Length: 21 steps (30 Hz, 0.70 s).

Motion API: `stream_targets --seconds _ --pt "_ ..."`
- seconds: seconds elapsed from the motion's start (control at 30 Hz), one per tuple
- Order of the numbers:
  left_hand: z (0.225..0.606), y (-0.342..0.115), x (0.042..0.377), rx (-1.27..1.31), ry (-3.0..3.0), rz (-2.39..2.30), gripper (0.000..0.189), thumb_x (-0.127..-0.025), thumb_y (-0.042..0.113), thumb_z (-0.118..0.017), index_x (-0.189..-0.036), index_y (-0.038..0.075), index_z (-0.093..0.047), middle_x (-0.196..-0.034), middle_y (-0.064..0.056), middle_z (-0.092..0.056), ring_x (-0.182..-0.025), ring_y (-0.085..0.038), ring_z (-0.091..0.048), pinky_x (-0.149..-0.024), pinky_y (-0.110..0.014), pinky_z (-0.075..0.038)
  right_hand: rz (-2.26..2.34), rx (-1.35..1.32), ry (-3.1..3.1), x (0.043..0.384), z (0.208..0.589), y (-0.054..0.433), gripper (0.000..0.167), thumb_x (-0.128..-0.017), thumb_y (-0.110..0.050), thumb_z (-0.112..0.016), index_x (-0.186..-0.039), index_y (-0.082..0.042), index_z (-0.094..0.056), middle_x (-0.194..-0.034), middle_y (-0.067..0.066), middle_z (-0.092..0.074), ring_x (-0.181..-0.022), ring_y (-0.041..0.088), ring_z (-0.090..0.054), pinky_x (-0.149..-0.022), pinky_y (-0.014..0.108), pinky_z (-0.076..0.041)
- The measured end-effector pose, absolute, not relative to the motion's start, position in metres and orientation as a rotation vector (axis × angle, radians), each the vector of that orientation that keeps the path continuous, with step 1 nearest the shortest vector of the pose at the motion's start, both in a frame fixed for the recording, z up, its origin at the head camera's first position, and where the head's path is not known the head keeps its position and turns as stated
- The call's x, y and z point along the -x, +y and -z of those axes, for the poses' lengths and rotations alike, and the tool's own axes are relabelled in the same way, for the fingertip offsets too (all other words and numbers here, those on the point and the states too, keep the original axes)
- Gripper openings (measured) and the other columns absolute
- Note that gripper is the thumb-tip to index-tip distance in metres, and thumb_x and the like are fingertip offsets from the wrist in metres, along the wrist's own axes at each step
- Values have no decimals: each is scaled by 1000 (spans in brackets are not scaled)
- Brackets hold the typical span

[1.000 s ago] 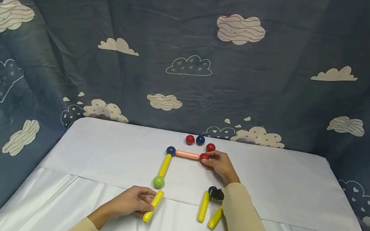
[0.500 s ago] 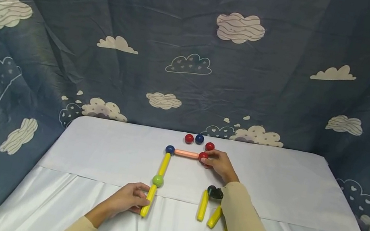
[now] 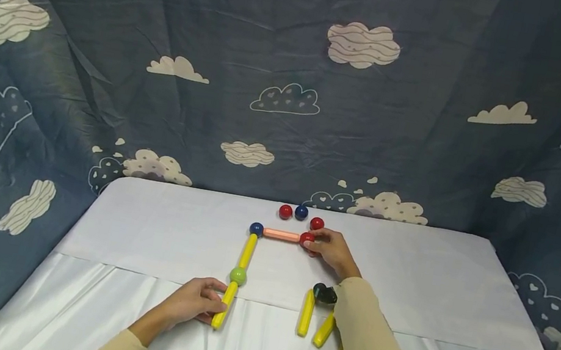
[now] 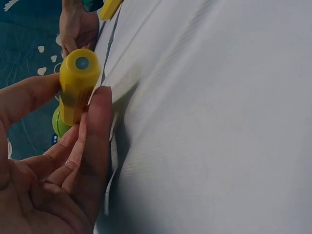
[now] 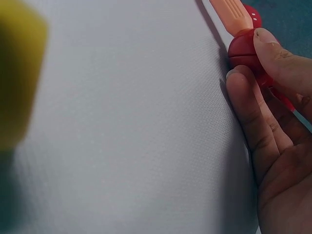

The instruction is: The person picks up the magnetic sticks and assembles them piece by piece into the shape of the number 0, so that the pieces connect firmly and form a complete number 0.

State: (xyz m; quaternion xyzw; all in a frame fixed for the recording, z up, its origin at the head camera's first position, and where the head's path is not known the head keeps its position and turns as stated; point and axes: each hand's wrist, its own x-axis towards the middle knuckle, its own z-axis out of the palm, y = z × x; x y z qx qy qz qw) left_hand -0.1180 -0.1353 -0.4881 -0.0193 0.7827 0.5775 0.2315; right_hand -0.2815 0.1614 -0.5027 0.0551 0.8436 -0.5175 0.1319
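Left hand point(image 3: 189, 303), lower centre, pinches yellow stick point(image 4: 78, 92) against green ball point(image 3: 238, 276); my right hand point(image 3: 335, 252) pinches red ball point(image 3: 306, 239), likely for steadiness.

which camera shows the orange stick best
The head view: it shows the whole orange stick between a blue ball and the red ball in the right hand. The right wrist view shows one end, cut by the frame; the left wrist none.
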Motion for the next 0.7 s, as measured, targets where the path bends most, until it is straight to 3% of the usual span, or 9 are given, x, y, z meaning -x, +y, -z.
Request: stream_targets --seconds 0.17,0.43,0.7 --pt "485 -135 118 30 2180 -1584 48 -85 17 -74 -123 -4 -54 -86 -7 -62 -69 -15 -64 -64 -32 -55 1537 -154 2430 281 503 163 40 -86 -15 -73 -123 -5 -62 -130 18 -56 -105 29 -56 -90 35 -50" --pt "483 -138 122 -72 2369 -1512 37 -86 20 -73 -114 1 -60 -78 -2 -63 -62 -14 -60 -52 -29 -50 1557 -167 2422 281 505 161 39 -85 -13 -74 -122 -5 -63 -126 17 -57 -89 23 -61 -78 27 -53" --pt "466 -134 153 -164 2663 -1353 23 -86 20 -72 -106 9 -66 -79 3 -60 -67 -13 -56 -55 -27 -46 1560 -137 2450 280 505 162 37 -86 -12 -73 -121 -5 -64 -126 16 -58 -106 28 -54 -93 37 -48"
